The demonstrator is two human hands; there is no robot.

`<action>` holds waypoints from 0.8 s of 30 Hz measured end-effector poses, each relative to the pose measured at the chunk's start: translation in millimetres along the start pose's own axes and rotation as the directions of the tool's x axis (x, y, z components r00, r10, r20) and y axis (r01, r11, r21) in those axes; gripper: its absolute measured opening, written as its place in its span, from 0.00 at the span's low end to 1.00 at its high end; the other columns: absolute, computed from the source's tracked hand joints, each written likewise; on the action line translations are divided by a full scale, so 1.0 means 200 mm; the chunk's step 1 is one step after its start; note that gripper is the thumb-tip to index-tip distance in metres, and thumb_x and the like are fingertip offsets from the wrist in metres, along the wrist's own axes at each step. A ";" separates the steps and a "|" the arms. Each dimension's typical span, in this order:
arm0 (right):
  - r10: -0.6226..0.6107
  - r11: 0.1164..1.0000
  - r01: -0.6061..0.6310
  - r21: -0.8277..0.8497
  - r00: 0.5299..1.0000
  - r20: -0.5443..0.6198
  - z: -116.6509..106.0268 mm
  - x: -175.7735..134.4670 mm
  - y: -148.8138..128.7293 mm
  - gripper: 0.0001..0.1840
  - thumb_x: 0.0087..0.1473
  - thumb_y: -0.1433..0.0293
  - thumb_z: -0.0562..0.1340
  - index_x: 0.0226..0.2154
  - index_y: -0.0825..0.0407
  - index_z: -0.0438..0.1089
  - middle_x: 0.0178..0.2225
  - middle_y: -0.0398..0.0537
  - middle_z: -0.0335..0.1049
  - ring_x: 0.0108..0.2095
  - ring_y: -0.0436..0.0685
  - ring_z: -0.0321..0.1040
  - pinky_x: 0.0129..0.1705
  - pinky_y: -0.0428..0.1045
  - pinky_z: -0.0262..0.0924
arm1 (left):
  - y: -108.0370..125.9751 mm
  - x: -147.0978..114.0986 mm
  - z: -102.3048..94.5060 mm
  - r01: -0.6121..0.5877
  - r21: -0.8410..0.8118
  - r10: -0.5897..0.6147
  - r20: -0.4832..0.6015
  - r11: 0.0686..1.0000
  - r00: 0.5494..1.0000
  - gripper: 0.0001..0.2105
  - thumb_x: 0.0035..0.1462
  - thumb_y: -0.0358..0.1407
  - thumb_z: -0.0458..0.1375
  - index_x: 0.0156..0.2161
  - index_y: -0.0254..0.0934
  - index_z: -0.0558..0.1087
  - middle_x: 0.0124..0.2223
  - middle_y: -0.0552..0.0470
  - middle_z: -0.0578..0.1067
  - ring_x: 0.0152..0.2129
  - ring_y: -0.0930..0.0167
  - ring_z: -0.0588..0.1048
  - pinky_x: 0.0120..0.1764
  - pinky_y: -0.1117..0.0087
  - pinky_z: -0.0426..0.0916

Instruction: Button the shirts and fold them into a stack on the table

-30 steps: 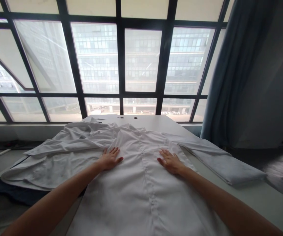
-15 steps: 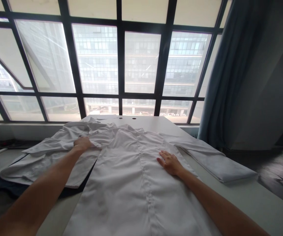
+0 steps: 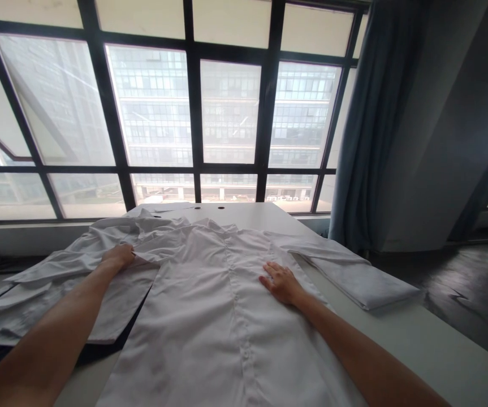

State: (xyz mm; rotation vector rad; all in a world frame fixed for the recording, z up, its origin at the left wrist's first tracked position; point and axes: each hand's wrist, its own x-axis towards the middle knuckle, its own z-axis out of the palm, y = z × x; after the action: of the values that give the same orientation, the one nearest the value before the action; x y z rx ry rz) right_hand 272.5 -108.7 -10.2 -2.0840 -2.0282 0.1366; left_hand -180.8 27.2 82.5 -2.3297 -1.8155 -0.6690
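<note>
White shirt point(image 3: 193, 311) spread out, one sleeve in hand

Bare worktop point(image 3: 396, 345) runs along the shirt's right side, and there's more past its collar point(image 3: 220, 228). On the shirt's left it's crowded, rumpled white clothes point(image 3: 74, 251) right up beside it. The right sleeve point(image 3: 366, 280) reaches out to the worktop's edge. My left grip point(image 3: 120, 255) is pinched on the left sleeve point(image 3: 163, 247), off the shirt's side; my right grip point(image 3: 281, 282) lies flat, fingers loosely spread, on the shirt's front.
</note>
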 end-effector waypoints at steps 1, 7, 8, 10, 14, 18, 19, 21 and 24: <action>0.001 1.000 -0.001 0.003 1.000 0.000 0.00 0.00 0.00 0.33 0.64 0.54 0.49 0.64 0.55 0.57 0.68 0.57 0.49 0.68 0.63 0.43 0.67 0.63 0.36 | 0.01 0.01 -0.02 -0.013 0.006 0.013 -0.023 1.000 1.000 0.20 0.57 0.37 0.53 0.53 0.33 0.72 0.42 0.48 0.80 0.49 0.60 0.71 0.56 0.62 0.60; -0.020 1.000 0.020 0.010 1.000 -0.017 0.01 0.00 0.01 0.33 0.64 0.54 0.49 0.64 0.54 0.58 0.67 0.57 0.50 0.68 0.63 0.44 0.66 0.63 0.36 | 0.13 0.03 -0.05 -0.041 0.090 0.062 -0.251 0.995 0.966 0.25 0.59 0.31 0.48 0.62 0.30 0.64 0.52 0.45 0.76 0.57 0.59 0.65 0.64 0.54 0.47; -0.020 1.000 0.020 0.010 1.000 -0.018 0.01 0.00 0.01 0.32 0.64 0.54 0.49 0.64 0.54 0.58 0.67 0.57 0.50 0.68 0.63 0.44 0.66 0.63 0.36 | 0.18 0.01 -0.02 -0.088 0.125 0.119 -0.263 0.988 0.957 0.26 0.59 0.30 0.48 0.62 0.29 0.64 0.54 0.44 0.75 0.58 0.58 0.64 0.65 0.53 0.45; -0.019 1.000 0.019 0.012 1.000 -0.017 0.01 0.00 0.01 0.33 0.64 0.54 0.49 0.64 0.54 0.59 0.67 0.57 0.50 0.68 0.63 0.44 0.66 0.63 0.37 | 0.30 -0.05 0.06 -0.323 0.215 0.362 -0.179 0.922 0.915 0.25 0.58 0.29 0.47 0.61 0.29 0.66 0.57 0.42 0.73 0.59 0.58 0.63 0.66 0.53 0.41; -0.023 0.999 0.025 0.041 0.998 -0.054 0.01 0.00 0.01 0.33 0.63 0.55 0.51 0.63 0.58 0.58 0.66 0.59 0.53 0.67 0.64 0.47 0.67 0.61 0.38 | 0.50 -0.22 0.22 -0.838 0.025 0.810 0.241 0.546 0.535 0.23 0.60 0.26 0.47 0.57 0.40 0.72 0.63 0.50 0.68 0.64 0.65 0.58 0.68 0.56 0.39; -0.023 0.983 0.053 0.176 0.985 -0.171 0.02 0.01 0.04 0.38 0.58 0.61 0.56 0.66 0.64 0.51 0.62 0.64 0.59 0.62 0.63 0.57 0.64 0.56 0.49 | 0.51 -0.26 0.28 -0.850 0.015 0.832 0.196 0.527 0.519 0.20 0.63 0.26 0.45 0.53 0.38 0.75 0.63 0.46 0.66 0.63 0.63 0.59 0.66 0.53 0.47; -0.025 0.977 0.063 0.206 0.983 -0.181 0.02 0.01 0.04 0.39 0.57 0.62 0.57 0.66 0.64 0.50 0.62 0.64 0.60 0.62 0.63 0.59 0.63 0.55 0.50 | 0.50 -0.26 0.28 -0.851 0.019 0.836 0.181 0.524 0.519 0.19 0.64 0.26 0.45 0.51 0.38 0.76 0.62 0.46 0.68 0.63 0.63 0.60 0.66 0.54 0.49; -0.037 0.969 0.080 0.234 0.982 -0.184 0.02 0.02 0.05 0.40 0.56 0.64 0.58 0.66 0.63 0.50 0.62 0.64 0.60 0.62 0.62 0.58 0.64 0.55 0.50 | 0.47 -0.25 0.28 -0.858 0.006 0.847 0.153 0.514 0.508 0.18 0.65 0.27 0.45 0.48 0.38 0.77 0.59 0.45 0.71 0.62 0.64 0.62 0.64 0.55 0.52; -0.062 0.971 0.104 0.214 0.979 -0.194 0.02 0.02 0.05 0.37 0.55 0.64 0.58 0.65 0.60 0.55 0.63 0.62 0.59 0.63 0.63 0.57 0.64 0.56 0.50 | 0.47 -0.26 0.28 -0.851 -0.052 0.848 0.132 0.523 0.513 0.15 0.64 0.30 0.48 0.39 0.40 0.79 0.49 0.46 0.79 0.53 0.65 0.72 0.61 0.59 0.57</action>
State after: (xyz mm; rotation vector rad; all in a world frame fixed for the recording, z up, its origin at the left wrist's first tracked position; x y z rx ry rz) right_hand 281.7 -104.0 -16.4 -1.8021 -1.8910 0.1419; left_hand -86.9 -25.2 29.0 -2.8465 -0.4428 -0.3043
